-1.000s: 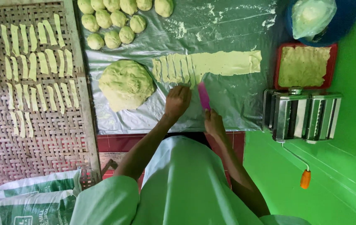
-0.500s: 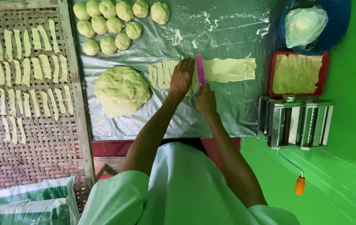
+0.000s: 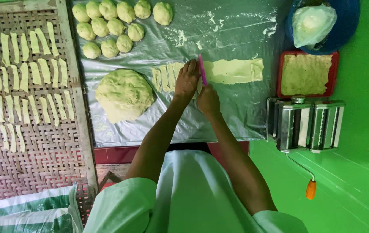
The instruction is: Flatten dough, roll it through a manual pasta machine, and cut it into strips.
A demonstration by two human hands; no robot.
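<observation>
While the right hand [image 3: 208, 100] gripped a thin pink plastic cutter [image 3: 201, 69] set across a flat, pale yellow-green rolled dough sheet [image 3: 234, 71] on the floured, crinkled silvery plastic sheet [image 3: 236, 112], the left hand [image 3: 186, 80] lay flat, pinning the cut strips [image 3: 165, 77]. Clean strips seemed to call for a straight, firm press, evenly spaced. Beside them sat a lumpy dough mound [image 3: 124, 95], smooth dough balls [image 3: 115, 21], a woven bamboo tray [image 3: 33, 146] and a shiny metal pasta roller [image 3: 305, 125].

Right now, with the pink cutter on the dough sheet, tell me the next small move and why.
Probably shift the pink cutter one strip-width right along the dough sheet and press down again. The right hand holds it at the boundary between the cut strips, steadied by the left hand, and the uncut length lying to the right.
</observation>
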